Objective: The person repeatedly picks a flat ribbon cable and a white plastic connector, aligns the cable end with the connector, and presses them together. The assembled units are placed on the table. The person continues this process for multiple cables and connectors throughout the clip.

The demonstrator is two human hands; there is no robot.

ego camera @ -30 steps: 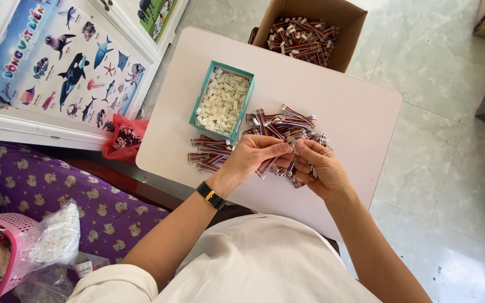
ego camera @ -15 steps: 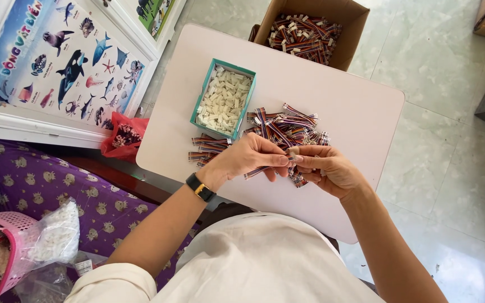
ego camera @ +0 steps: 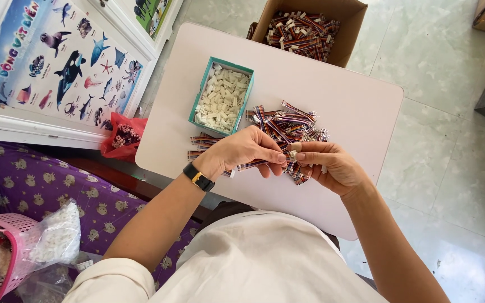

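Over the small white table (ego camera: 338, 95) my two hands meet at their fingertips. My left hand (ego camera: 245, 150), with a black watch on its wrist, pinches a short multicoloured ribbon wire (ego camera: 254, 164). My right hand (ego camera: 329, 165) pinches a small white connector (ego camera: 294, 147) at the end of that wire. Just beyond my hands lies a pile of several similar wires (ego camera: 287, 126). A teal tray (ego camera: 193, 106) filled with white plastic connectors stands to the left of the pile.
A cardboard box (ego camera: 343, 53) full of finished wires stands on the tiled floor past the table's far edge. A red bag (ego camera: 122, 137) lies left of the table. A pink basket (ego camera: 1, 258) and clear bags of white parts rest on a purple cloth at lower left.
My hands have lifted off the wire pile and come together. The left now holds one wire and the right a connector at its end.
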